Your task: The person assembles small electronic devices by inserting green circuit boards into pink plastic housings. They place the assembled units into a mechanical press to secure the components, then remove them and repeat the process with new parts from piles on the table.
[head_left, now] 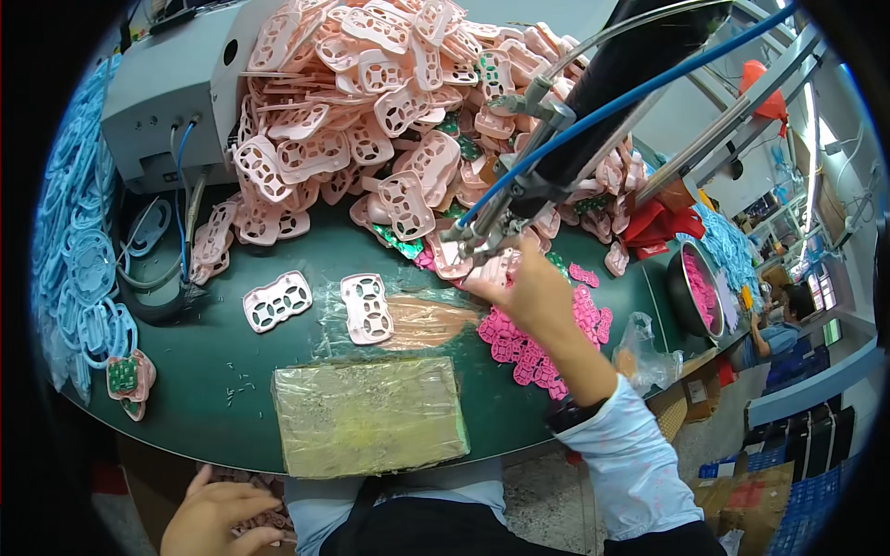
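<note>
I am looking down on a dark green desk with my right hand reaching up toward the centre of the frame, where it is meeting the metal tip of a hanging tool that comes down from the upper right with a blue hose running along it. My fingers are closing around something pale pink at that tip, a pink plastic frame, but I cannot tell exactly how they are pinching it, since the back of the hand is hiding them. My left hand is sitting low at the bottom left of the frame, below the desk edge, fingers loosely spread over a few pink pieces in my lap.

A big heap of pink frames is filling the upper middle of the frame, leaning against a grey machine at the upper left. 2 single frames are lying flat in the middle of the desk, just above a block wrapped in clear film. Small darker pink button pads are lying scattered under and right of my right forearm. Light blue frames are stacked along the left edge. A metal bowl holding pink parts is sitting at the right, and another person is working beyond it.
</note>
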### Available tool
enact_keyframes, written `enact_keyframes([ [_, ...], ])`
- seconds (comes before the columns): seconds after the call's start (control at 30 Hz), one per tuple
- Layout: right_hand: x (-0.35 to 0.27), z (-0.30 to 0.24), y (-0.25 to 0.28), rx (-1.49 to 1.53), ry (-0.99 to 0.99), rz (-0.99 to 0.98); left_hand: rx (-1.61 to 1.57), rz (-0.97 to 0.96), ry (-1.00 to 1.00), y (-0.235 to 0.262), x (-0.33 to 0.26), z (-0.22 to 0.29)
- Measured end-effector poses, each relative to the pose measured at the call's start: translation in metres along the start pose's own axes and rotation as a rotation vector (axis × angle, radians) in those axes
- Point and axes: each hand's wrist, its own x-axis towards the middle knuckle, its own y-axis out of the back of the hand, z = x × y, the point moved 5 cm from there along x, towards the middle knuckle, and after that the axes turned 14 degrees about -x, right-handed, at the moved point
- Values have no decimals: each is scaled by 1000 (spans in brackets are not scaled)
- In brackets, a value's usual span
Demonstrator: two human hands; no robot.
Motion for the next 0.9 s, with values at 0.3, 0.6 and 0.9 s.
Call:
enact_keyframes([
  [0.3,1,65,17,412,-29,342,-182,7,-207,-12,31,53],
  [0.6,-50,85,111,1227,139,200,-341,182,-590,-13,75,100],
  [0.9,-103,-60,104,1269,458,-528,-730,66,-610,-44,101,130],
])
